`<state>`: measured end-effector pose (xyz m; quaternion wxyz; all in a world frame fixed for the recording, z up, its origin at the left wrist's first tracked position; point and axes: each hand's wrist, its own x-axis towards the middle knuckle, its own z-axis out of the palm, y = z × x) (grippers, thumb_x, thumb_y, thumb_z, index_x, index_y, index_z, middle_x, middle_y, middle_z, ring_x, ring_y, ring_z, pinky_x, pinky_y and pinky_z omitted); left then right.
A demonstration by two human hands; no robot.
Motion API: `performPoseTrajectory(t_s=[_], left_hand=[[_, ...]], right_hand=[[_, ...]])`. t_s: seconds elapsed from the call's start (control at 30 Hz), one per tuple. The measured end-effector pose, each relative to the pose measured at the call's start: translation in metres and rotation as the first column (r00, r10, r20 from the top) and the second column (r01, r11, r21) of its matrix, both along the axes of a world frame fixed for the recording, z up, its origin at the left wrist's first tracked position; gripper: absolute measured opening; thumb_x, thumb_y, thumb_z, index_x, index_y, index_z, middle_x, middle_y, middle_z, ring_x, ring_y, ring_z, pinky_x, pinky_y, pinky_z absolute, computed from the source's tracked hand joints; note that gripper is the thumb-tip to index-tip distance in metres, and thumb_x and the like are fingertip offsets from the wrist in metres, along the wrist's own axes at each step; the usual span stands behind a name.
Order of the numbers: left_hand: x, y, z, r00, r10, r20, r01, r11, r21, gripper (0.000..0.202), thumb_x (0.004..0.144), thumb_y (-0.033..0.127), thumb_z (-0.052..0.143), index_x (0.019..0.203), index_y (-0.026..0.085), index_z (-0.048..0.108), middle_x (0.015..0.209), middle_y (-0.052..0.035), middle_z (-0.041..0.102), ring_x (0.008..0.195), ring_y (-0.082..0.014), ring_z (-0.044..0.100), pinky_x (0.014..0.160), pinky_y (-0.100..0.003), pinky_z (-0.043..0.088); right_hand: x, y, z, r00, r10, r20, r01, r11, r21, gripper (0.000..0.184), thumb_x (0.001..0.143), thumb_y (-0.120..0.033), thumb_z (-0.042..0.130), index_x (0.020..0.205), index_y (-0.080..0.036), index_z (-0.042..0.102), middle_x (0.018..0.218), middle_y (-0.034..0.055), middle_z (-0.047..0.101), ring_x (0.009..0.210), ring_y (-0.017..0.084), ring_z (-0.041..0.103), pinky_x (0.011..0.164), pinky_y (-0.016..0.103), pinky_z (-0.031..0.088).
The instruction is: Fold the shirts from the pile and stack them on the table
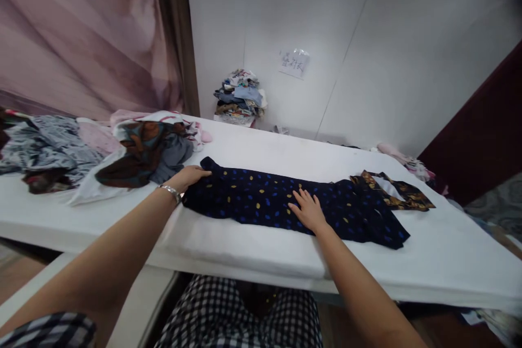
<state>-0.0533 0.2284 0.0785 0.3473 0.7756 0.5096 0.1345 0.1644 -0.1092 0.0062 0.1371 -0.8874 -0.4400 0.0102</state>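
Observation:
A navy garment (244, 193) with blue and yellow spots lies stretched lengthwise across the white-covered table, like a long shirt or dress. At its left end, my left hand (191, 176) is closed on the edge of the cloth, fingers mostly turned away from view. My right hand (308, 211) rests flat on the garment's middle with fingers spread. Part of the navy cloth overlaps a black and gold patterned garment (411, 196) at the right.
The white table (261, 250) carries a loose heap of clothes (142, 147) on the left. Behind it stands a stack of folded clothes (240, 95) against the wall. A paper sign (293, 64) hangs above. More clothes (420, 168) lie beyond the right far edge.

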Motion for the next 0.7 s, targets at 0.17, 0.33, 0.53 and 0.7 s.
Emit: performPoseTrajectory(t_s=[0.17,0.33,0.53,0.7], left_hand=[[0.016,-0.009,0.037,0.988,-0.104,-0.112,0.119,0.984,0.134,0.022,0.061,0.033,0.072,0.075,0.016,0.067,0.088,-0.0115,0.073,0.09,-0.0297,0.068,0.076,-0.032,0.051],[0.067,-0.059,0.059,0.946,-0.291,-0.145,0.321,0.911,0.259,0.044,0.061,0.034,0.071,0.102,0.018,0.068,0.11,-0.013,0.069,0.105,-0.0314,0.063,0.088,-0.034,0.047],[0.127,-0.145,0.027,0.836,-0.542,-0.085,0.548,0.815,0.186,0.059,0.069,0.061,0.064,0.111,0.02,0.066,0.099,-0.0089,0.072,0.082,-0.0209,0.067,0.073,-0.029,0.053],[0.112,-0.128,0.013,0.912,-0.408,-0.042,0.399,0.858,0.325,0.046,0.087,0.045,0.046,0.122,0.019,0.059,0.131,-0.0123,0.06,0.114,-0.0249,0.058,0.096,-0.035,0.046]], right_hand=[[0.002,-0.004,-0.007,1.0,0.002,-0.028,0.008,0.945,0.328,0.053,0.093,-0.049,0.044,0.14,-0.025,0.047,0.149,0.0078,0.042,0.143,0.026,0.029,0.116,0.053,0.018],[0.011,-0.004,-0.014,0.991,0.013,-0.13,0.06,0.837,0.544,0.053,0.09,-0.048,0.048,0.134,-0.019,0.054,0.138,0.0113,0.055,0.135,0.028,0.041,0.112,0.05,0.032],[0.014,-0.006,-0.014,0.961,0.036,-0.275,0.162,0.734,0.66,0.05,0.086,-0.047,0.052,0.126,-0.018,0.06,0.123,0.0121,0.065,0.117,0.027,0.059,0.102,0.047,0.045],[0.014,-0.007,-0.013,0.936,0.055,-0.349,0.21,0.709,0.673,0.044,0.085,-0.044,0.054,0.12,-0.019,0.064,0.117,0.0106,0.068,0.107,0.026,0.064,0.093,0.044,0.052]])
